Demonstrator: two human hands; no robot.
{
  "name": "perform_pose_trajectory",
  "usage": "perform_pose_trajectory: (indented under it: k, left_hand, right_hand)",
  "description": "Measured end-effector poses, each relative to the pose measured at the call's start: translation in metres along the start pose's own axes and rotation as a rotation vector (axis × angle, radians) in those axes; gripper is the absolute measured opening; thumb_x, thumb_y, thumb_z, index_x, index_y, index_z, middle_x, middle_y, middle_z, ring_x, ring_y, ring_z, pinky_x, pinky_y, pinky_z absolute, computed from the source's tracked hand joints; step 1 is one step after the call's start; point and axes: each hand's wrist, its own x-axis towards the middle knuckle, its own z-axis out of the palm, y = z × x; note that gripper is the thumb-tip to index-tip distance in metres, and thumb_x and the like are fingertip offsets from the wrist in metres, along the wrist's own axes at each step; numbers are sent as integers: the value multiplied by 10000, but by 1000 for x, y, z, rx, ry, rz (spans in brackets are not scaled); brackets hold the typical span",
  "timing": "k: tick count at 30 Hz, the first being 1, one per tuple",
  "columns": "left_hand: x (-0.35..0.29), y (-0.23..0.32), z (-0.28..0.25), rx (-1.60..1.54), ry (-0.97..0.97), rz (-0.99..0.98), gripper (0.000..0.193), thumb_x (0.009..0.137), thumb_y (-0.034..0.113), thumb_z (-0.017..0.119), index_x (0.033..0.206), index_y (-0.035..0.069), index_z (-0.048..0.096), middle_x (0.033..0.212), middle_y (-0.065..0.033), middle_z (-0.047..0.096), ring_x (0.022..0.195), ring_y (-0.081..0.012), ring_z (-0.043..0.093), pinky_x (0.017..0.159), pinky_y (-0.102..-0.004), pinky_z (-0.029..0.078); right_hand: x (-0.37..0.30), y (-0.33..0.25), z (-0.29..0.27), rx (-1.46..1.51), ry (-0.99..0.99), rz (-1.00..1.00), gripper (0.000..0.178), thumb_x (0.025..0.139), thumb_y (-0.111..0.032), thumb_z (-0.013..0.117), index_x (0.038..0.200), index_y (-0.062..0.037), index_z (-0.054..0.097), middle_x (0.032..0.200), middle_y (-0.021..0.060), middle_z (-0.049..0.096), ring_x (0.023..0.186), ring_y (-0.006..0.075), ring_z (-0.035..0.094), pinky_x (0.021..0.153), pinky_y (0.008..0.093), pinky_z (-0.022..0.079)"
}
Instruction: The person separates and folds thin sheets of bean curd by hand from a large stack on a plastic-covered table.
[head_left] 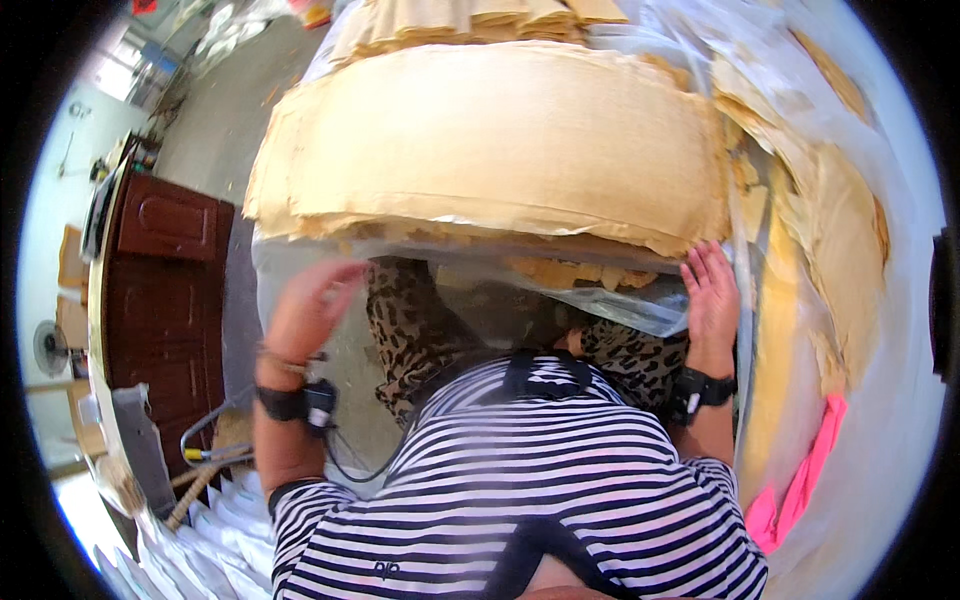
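Observation:
A wide stack of thin tan sheets lies before me, its edges ragged and slightly curved. At its near right corner, my right hand has its fingers stretched out, the tips touching or close to the sheet edges. My left hand is held just below the near left edge, apart from the stack. Motion blurs it a little, but its fingers look extended and nothing shows in them. Clear plastic sheeting hangs under the near edge, with broken tan scraps on it.
More tan sheets are piled behind the stack. Along the right lie plastic-covered sheets and a pink cloth strip. A dark red wooden cabinet stands at left, near a fan. White folded material fills the lower left.

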Motion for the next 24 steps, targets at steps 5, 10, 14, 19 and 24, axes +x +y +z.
perform_pose_trajectory:
  k: [5,10,14,19,24]
  left_hand:
    - [-13,-51,-123,305,95,-282,246,915,89,610,1146,24,666,1021,-169,711,917,-279,701,810,-344,548]
    - [17,-63,-168,810,58,-230,308,941,182,594,1202,24,634,1075,-184,698,988,-343,677,882,-399,526]
    - [109,-2,-65,362,191,269,263,926,89,644,1185,46,659,1163,-147,682,1081,-279,655,922,-354,516]
    - [163,118,70,108,88,664,290,893,96,678,1183,90,661,1224,-105,660,1150,-280,612,996,-386,484]
    - [181,159,162,20,-26,733,370,862,224,690,1200,86,628,1241,-118,634,1170,-314,582,1005,-420,461]
  right_hand:
    - [-2,-16,3,-159,103,-47,403,982,-159,572,1349,-3,514,1216,141,636,1119,234,609,944,380,515]
    - [15,-5,16,137,-26,142,291,966,-148,593,1222,-12,567,1155,176,652,1058,278,652,912,417,542]
    - [3,0,34,343,56,220,237,955,-118,597,1151,6,548,1130,200,647,1039,311,653,929,440,541]
    - [3,6,41,602,62,237,283,948,-154,579,1171,11,521,1243,200,576,1119,335,603,978,463,514]
    - [11,-2,45,637,-96,225,314,975,-221,557,1173,23,553,1180,187,629,1106,301,630,986,438,519]
